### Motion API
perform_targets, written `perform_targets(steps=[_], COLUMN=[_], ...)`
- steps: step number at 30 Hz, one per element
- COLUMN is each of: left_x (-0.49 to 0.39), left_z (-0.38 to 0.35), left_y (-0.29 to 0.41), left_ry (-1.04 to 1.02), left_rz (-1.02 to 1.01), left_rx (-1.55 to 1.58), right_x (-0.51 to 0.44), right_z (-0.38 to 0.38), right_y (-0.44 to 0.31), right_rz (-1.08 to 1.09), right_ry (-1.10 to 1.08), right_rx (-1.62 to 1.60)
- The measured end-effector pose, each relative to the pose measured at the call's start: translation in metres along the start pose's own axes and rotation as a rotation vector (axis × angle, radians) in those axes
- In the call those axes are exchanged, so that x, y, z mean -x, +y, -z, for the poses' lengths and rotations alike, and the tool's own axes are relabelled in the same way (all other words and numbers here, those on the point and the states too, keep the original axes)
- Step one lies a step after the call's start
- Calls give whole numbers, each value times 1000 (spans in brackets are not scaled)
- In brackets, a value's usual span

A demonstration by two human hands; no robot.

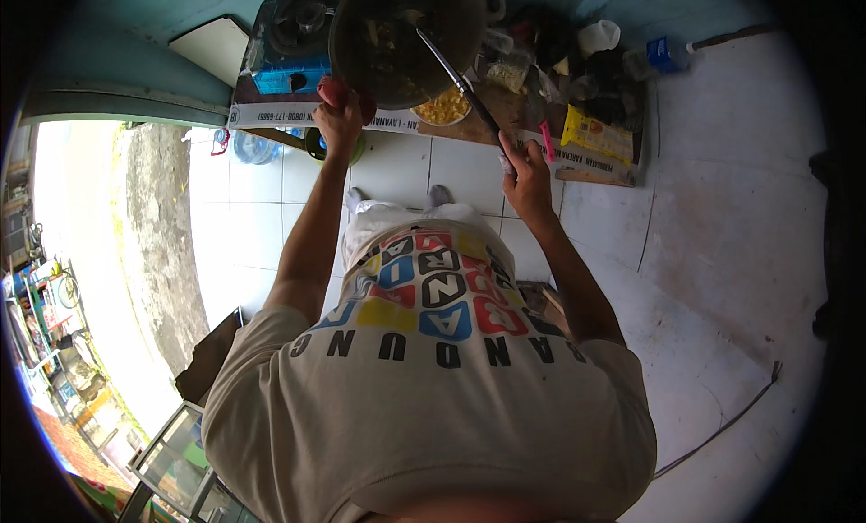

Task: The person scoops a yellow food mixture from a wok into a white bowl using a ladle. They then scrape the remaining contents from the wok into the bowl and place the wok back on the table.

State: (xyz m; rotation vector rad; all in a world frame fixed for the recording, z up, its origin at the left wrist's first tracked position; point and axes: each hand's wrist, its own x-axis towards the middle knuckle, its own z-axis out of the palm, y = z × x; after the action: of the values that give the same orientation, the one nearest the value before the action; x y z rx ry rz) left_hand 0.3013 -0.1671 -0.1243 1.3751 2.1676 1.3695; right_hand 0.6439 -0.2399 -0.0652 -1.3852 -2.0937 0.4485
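Note:
A large dark wok [457, 15] sits tilted toward me on the counter, with some food and the end of the spatula low inside it; the contents are too dark to name. My left hand [338, 120] grips a folded red cloth [333, 92] against the wok's near left rim. In my right hand [529, 181] is the dark handle of a metal spatula [479, 109], reaching up and left into the wok. Just under the wok's near edge, a plate of yellow chopped food [441, 108] rests on the counter, partly hidden by the wok.
Left of the wok is a gas stove [287, 78] with a bare burner [310, 17]. On the right lie a yellow packet [597, 136], a pink-handled knife [547, 141], plastic bags [507, 76] and a plastic bottle [666, 56]. A water jug [254, 147] stands on the tiles below.

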Motion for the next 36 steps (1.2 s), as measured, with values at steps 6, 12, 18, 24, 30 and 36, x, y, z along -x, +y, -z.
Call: perform_targets(steps=[6, 12, 18, 24, 30, 36], left_x=[-4, -8, -2, -8, -7, -4], left_z=[-2, -3, -3, -3, -6, -13], left_y=[-3, -9, 0, 5, 2, -2], left_ry=[9, 26, -24, 16, -7, 8], left_rz=[-48, -29, -58, -73, -58, -53], left_rx=[15, 4, 115, 61, 62, 4], right_x=[15, 2, -33, -10, 16, 23], right_z=[37, 78, 59, 52, 78, 100], right_y=[16, 23, 20, 24, 35, 39], right_rz=[7, 34, 130, 73, 38, 17], right_ry=[-202, -222, -60, -213, -314, -372], right_rx=[123, 237, 269, 291, 348, 433])
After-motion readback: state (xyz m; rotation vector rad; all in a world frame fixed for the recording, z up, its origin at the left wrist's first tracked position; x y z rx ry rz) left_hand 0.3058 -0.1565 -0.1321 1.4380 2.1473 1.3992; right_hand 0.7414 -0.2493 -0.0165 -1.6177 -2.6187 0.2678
